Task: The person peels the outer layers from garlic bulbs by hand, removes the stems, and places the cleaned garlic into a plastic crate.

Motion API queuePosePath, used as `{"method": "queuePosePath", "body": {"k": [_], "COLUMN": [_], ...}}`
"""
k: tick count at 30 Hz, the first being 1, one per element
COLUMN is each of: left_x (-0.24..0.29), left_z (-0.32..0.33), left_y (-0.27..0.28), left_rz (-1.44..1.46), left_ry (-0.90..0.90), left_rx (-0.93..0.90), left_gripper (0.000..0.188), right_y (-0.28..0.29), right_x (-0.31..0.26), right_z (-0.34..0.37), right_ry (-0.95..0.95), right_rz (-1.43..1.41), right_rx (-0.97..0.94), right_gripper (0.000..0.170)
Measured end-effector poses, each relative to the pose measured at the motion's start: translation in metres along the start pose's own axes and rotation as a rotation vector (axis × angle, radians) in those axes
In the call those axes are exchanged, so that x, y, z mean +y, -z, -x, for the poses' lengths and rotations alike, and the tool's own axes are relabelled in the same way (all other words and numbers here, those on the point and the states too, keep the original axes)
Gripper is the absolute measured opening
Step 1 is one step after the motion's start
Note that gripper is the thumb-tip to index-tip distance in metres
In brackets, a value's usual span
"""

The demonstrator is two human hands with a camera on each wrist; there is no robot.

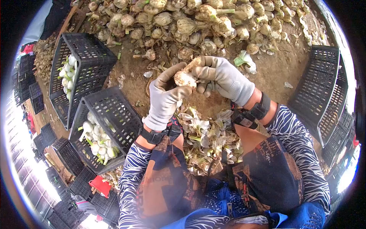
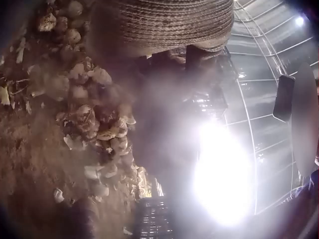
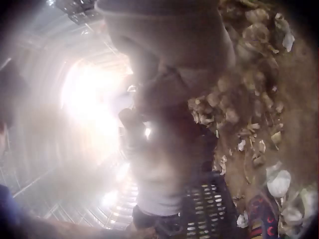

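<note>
Between my two gloved hands, in the head view, is a garlic bulb (image 1: 184, 79) with a dirty white body and a brown, dry stalk. My left hand (image 1: 164, 95) grips the bulb's body between thumb and fingers. The right hand (image 1: 225, 79) pinches the brown stalk and outer skin on its upper right side. Loose skins (image 1: 207, 139) lie heaped below, between the legs. In the left wrist view a ribbed glove cuff (image 2: 174, 25) fills the top. A blurred glove (image 3: 169, 45) covers the upper middle of the right wrist view, hiding the fingers there.
A large heap of unpeeled garlic (image 1: 164, 19) lies ahead on the dirt floor (image 1: 129, 63). At left, a tilted black crate (image 1: 114, 110) and another crate (image 1: 89, 49) hold clean white bulbs. A black crate (image 1: 318, 87) stands at right. More crates (image 1: 68, 156) sit far left.
</note>
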State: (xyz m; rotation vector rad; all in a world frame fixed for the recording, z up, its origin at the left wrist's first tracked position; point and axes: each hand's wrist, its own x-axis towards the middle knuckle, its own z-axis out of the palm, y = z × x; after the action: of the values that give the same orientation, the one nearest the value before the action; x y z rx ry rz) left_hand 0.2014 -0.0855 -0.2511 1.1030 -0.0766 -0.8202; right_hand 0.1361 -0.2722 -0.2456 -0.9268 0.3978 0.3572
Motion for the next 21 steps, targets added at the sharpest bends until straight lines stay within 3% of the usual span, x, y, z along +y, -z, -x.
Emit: {"method": "queuePosePath", "body": {"k": [1, 4, 6, 7, 9, 11, 14, 17, 20, 21], "left_x": [0.000, 0.003, 0.004, 0.004, 0.008, 0.006, 0.003, 0.007, 0.009, 0.005], "left_z": [-0.001, -0.002, -0.004, -0.003, 0.001, 0.003, 0.001, -0.001, -0.002, -0.002], "left_y": [0.000, 0.001, 0.002, 0.000, -0.004, 0.000, 0.004, -0.004, -0.012, -0.011], "left_rz": [0.001, -0.022, -0.448, -0.448, -0.159, -0.106, 0.147, -0.019, -0.600, -0.600], "left_ry": [0.001, 0.017, -0.164, -0.164, -0.055, -0.011, 0.106, -0.014, -0.261, -0.260], "left_rx": [-0.001, 0.000, -0.030, -0.030, -0.038, -0.034, -0.063, -0.022, 0.041, 0.040], "left_gripper": [0.059, 0.060, 0.061, 0.061, 0.062, 0.063, 0.065, 0.068, 0.070, 0.070], "right_y": [0.001, -0.008, -0.011, -0.011, -0.003, 0.003, 0.001, -0.004, -0.010, -0.010], "right_x": [0.001, -0.011, -0.011, -0.011, -0.006, -0.001, -0.001, -0.010, -0.014, -0.010], "right_z": [0.000, 0.005, 0.005, 0.004, 0.001, -0.002, 0.001, 0.006, 0.006, 0.005], "right_ry": [-0.011, -0.035, 0.016, 0.068, 0.080, -0.006, -0.038, -0.014, 0.051, 0.108], "right_rz": [-0.113, -0.066, 0.080, 0.226, 0.173, -0.025, -0.125, 0.065, 0.393, 0.539], "right_rx": [-0.039, 0.043, 0.063, 0.082, 0.023, -0.074, -0.057, 0.046, 0.127, 0.141], "right_gripper": [0.035, 0.033, 0.032, 0.032, 0.029, 0.027, 0.025, 0.026, 0.024, 0.023]}}
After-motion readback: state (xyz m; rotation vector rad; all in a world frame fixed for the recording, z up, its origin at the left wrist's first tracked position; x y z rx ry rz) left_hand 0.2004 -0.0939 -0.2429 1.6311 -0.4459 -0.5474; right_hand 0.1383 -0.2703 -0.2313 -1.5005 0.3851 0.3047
